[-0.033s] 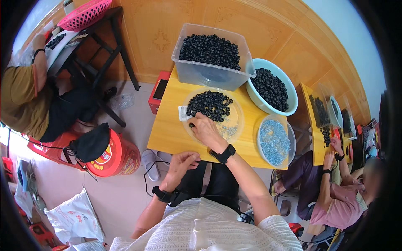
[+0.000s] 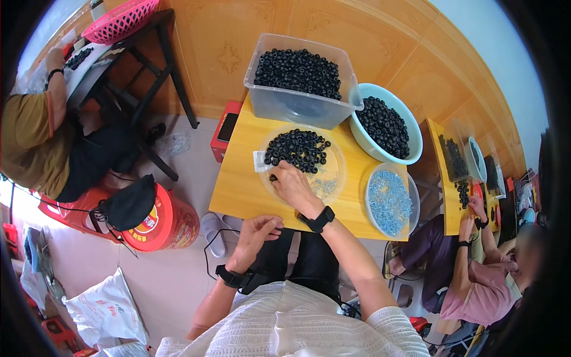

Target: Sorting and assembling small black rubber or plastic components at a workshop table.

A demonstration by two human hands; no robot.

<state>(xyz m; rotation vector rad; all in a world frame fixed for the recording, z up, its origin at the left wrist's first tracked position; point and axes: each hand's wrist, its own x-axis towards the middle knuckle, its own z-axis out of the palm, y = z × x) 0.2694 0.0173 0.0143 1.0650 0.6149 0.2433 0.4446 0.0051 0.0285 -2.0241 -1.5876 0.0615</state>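
At the left of a shallow tray [image 2: 340,169], a black ring [image 2: 273,178] shows at the fingertips of the right hand [image 2: 292,181], whose fingers are drawn narrow and seem to pinch it, so the small part can be turned singly. Just beyond lies a heap of rings [image 2: 294,146], loose in the tray; its low rim probably keeps them from rolling away. Fine pale bits [image 2: 324,187] are scattered beside the heap, nearer the person.

By the bench [image 2: 238,193], at its near edge, the left hand [image 2: 253,235] has its fingers curled, thumb close to them; I cannot tell whether anything is in them.

Farther out, a clear box [image 2: 291,110] and a blue bowl [image 2: 416,157] hold more black rings, set behind the tray presumably to leave the working space free. To the right, a dish [image 2: 370,211] of pale blue pieces [image 2: 389,202] sits near the right arm, likely for easy reach.

As for writing, a white label [image 2: 260,161] lies at the tray's left rim, its print too small to read. On the floor, a red tub [image 2: 178,220] carries pale lettering, and a white sack [image 2: 110,309] bears reddish print.
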